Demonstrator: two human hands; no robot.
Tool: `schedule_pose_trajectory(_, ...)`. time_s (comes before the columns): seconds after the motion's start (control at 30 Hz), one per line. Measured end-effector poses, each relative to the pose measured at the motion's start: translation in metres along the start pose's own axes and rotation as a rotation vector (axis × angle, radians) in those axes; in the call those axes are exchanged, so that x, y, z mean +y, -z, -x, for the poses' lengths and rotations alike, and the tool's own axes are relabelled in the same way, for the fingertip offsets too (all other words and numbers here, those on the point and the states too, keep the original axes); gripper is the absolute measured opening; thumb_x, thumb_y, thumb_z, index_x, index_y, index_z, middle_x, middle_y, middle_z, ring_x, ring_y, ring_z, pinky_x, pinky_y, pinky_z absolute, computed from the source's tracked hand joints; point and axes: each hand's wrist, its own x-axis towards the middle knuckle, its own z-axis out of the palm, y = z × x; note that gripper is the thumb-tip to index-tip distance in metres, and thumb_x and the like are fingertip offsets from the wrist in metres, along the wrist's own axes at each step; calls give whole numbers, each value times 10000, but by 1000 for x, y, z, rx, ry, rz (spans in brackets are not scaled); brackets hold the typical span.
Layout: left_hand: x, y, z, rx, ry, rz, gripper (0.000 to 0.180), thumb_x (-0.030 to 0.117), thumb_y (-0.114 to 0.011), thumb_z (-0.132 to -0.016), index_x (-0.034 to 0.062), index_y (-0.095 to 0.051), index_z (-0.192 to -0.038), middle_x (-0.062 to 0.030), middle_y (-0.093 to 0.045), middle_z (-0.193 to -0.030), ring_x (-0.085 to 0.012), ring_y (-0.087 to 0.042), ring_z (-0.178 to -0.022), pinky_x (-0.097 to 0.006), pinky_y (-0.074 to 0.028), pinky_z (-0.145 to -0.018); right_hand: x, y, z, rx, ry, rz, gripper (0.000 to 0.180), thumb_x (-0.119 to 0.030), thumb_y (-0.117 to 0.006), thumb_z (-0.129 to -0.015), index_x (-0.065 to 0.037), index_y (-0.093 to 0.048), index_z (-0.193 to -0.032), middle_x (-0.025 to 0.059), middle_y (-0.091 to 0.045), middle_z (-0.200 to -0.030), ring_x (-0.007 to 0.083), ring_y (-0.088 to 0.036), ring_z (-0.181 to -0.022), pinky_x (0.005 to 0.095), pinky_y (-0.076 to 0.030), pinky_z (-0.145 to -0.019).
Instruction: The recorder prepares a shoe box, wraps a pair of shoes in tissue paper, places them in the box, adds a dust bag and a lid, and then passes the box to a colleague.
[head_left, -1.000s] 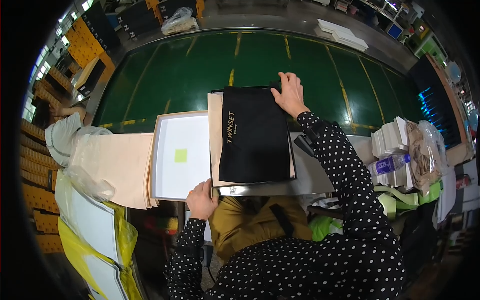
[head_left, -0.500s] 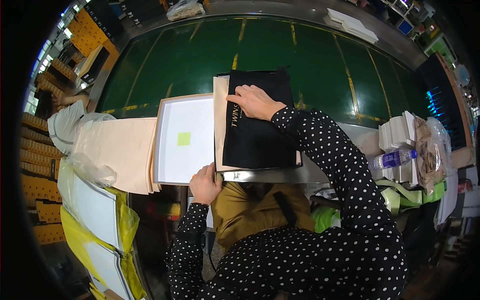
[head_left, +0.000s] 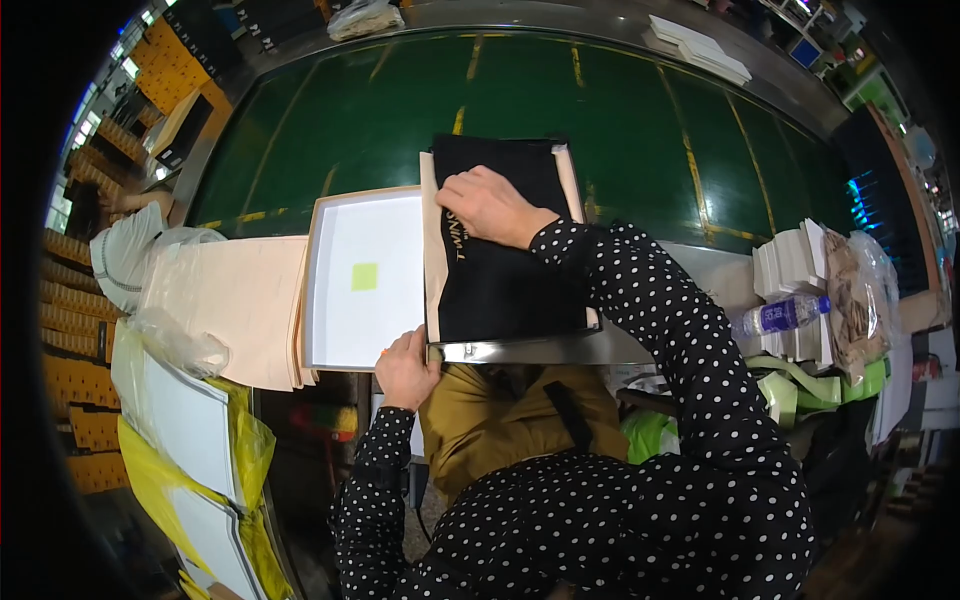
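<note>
A black cloth bag (head_left: 520, 285) with gold lettering lies flat over pale peach paper (head_left: 433, 240) in a shallow dark-edged box (head_left: 594, 322). My right hand (head_left: 490, 207) rests on the bag's upper left part, its fingers curled closed on the cloth near the left edge. Directly left of this box lies a white-lined lid or tray (head_left: 335, 260) with a yellow-green square (head_left: 364, 277) inside. My left hand (head_left: 408, 370) grips the near edge where the two meet, at the box's near left corner; some of its fingertips are hidden.
Peach sheets (head_left: 240, 310) are stacked at left, above white boards (head_left: 180, 410) in yellow wrapping. A green work surface (head_left: 380, 110) stretches beyond. To the right are a bottle (head_left: 785, 315), folded white papers (head_left: 790, 260) and crumpled plastic wrap (head_left: 870, 290). White pieces (head_left: 700, 50) lie far right.
My right hand has shifted the black bag slightly to the left on the paper. A peach strip now shows along the box's right side. My left hand stays at the corner.
</note>
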Motion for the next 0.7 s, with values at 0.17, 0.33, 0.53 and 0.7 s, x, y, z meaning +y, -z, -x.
schedule_pose_trajectory(0.17, 1, -4, 0, 5, -26, -13, 477, 216, -683, -749, 34, -629, -1186, -97, -652, -947, -278, -643, -907, -408, -525, -740, -6, -7, 12, -111, 4, -113, 274, -88, -684, -790, -68, -622, -1056, 68, -609, -933, 242, -606, -902, 359, -472, -810)
schedule_pose_trajectory(0.33, 1, -3, 2, 2, -1, -9, 467, 232, -685, -756, 37, -636, -1178, -92, -654, -952, -275, -644, -898, -394, -529, -735, -5, 14, 17, 109, -151, -159, 364, -113, -669, -826, -60, -596, -1179, 84, -646, -998, 270, -610, -956, 397, -462, -830)
schedule_pose_trajectory(0.53, 0, -5, 0, 3, -5, -6, 457, 233, -682, -759, 34, -641, -1168, -93, -659, -961, -273, -646, -894, -396, -530, -741, 46, 37, 49, -53, -479, 194, 570, -199, -663, -864, -42, -486, -1383, 190, -364, -1510, 384, -363, -1379, 489, -331, -1116)
schedule_pose_trajectory(0.7, 0, -3, 2, 6, 3, -17, 443, 233, -675, -764, 28, -646, -1156, -93, -661, -960, -271, -646, -897, -397, -529, -742, 82, 39, 53, -133, -519, 198, 612, -122, -623, -838, -74, -461, -1426, 177, -385, -1516, 382, -335, -1410, 502, -316, -1133)
